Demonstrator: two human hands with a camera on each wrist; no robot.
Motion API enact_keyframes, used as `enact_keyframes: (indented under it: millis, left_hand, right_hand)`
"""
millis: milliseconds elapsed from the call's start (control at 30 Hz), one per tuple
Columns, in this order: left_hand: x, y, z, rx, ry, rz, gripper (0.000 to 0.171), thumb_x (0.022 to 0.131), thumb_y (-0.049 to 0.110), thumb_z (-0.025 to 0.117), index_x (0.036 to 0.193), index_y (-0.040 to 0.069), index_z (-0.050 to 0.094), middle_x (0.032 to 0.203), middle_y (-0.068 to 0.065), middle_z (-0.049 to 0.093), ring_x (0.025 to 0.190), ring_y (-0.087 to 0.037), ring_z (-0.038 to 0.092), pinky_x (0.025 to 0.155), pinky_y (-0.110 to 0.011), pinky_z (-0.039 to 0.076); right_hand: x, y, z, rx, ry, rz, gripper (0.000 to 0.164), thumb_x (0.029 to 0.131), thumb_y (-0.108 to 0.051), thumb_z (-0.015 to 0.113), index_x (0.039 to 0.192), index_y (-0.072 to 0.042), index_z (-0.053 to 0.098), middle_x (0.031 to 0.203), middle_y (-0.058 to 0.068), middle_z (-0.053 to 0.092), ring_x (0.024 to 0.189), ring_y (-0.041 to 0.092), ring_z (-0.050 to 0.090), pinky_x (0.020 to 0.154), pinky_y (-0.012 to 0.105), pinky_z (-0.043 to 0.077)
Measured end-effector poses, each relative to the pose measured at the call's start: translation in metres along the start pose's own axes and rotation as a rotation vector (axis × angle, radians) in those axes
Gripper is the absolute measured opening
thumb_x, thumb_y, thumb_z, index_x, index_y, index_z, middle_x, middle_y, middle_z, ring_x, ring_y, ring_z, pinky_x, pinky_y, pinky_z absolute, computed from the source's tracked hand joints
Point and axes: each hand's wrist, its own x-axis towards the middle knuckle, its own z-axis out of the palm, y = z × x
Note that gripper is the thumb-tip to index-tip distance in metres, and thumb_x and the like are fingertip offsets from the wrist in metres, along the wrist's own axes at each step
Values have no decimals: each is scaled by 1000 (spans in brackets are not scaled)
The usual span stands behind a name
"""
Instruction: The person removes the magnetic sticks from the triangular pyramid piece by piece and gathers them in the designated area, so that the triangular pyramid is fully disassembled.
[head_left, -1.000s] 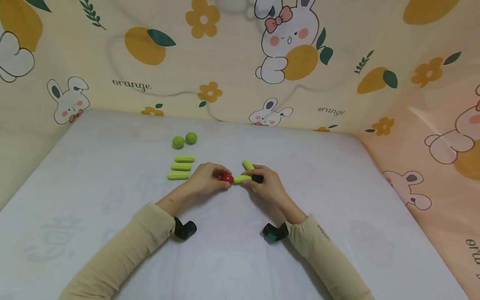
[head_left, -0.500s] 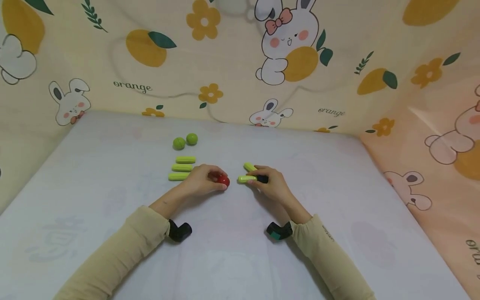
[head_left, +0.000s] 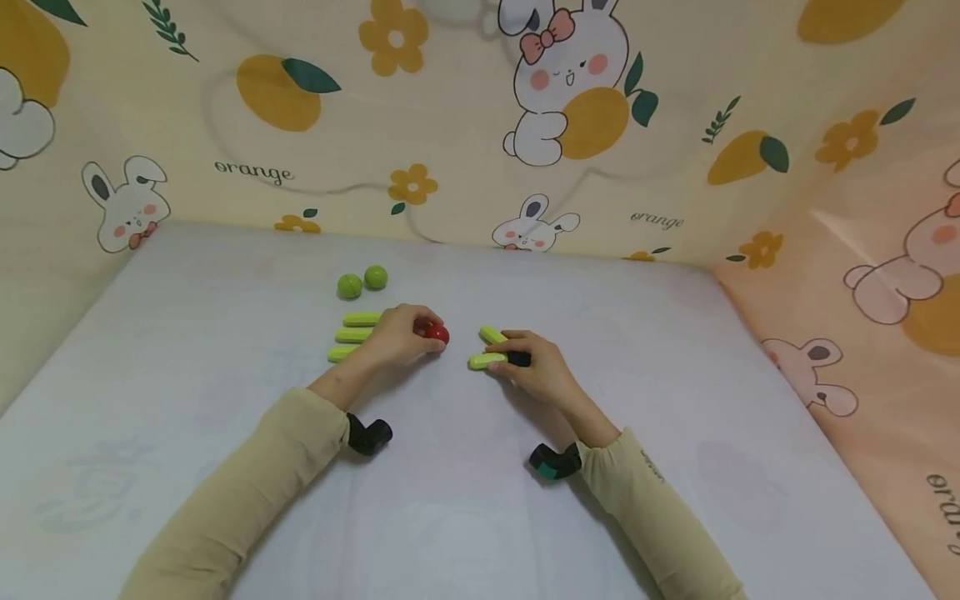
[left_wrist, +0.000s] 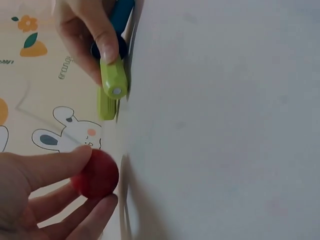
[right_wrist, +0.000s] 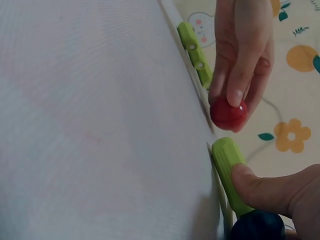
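Observation:
My left hand point(head_left: 400, 336) pinches a red ball point(left_wrist: 100, 175) between thumb and fingers, just above the white table. To its right, my right hand point(head_left: 542, 367) grips a light-green rod point(right_wrist: 229, 167) whose near end meets a dark blue ball point(right_wrist: 257, 226). The rod's free end points towards the red ball, with a gap between them. A second green rod point(head_left: 491, 334) angles out from beside the right hand's fingertips; its inner end is hidden by the fingers. Small, pale round ends show on the gripped rod in the left wrist view.
Behind the left wrist lie several green rods point(head_left: 352, 335) in a stack of rows, partly covered by the hand. Two green balls point(head_left: 362, 282) sit farther back. A printed fabric wall point(head_left: 450, 125) borders the table's far edge, and another closes off the right side.
The red ball, near the rod's tip a second ago, has moved left and then farther back with my left hand. The right hand and its rod have barely shifted.

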Motion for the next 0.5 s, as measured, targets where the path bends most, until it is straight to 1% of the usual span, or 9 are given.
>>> enact_keyframes:
  millis: [167,267,433,500]
  left_hand:
    - [10,3,-3,-35,45,-42,39,88,15,68,125,5,59,121,-16,59,112,-29,51,99,-42,43]
    - [16,4,-3,-78,78,-67,39,89,14,66,126,5,58,123,-16,58,113,-28,51,100,-41,43]
    - [25,8,-4,-147,163,-86,39,89,11,65,126,4,58,124,-17,59,115,-29,53,102,-41,44]
    - [29,9,-3,-185,193,-104,39,88,11,66,126,5,58,124,-16,59,115,-29,54,102,-40,44]
  right_hand:
    - [0,0,-1,4,-2,-18,29,84,-20,73,112,-10,72,137,17,54,130,39,45,108,56,32]
    - [0,-1,-1,9,-5,-20,29,84,-19,74,112,-11,72,136,17,54,130,39,45,108,55,32]
    - [0,0,-1,9,-7,-13,29,84,-19,74,112,-11,72,136,17,54,130,39,45,108,55,33]
    - [0,0,-2,8,-5,-10,29,84,-19,74,112,-11,72,137,17,54,130,38,45,108,54,33]
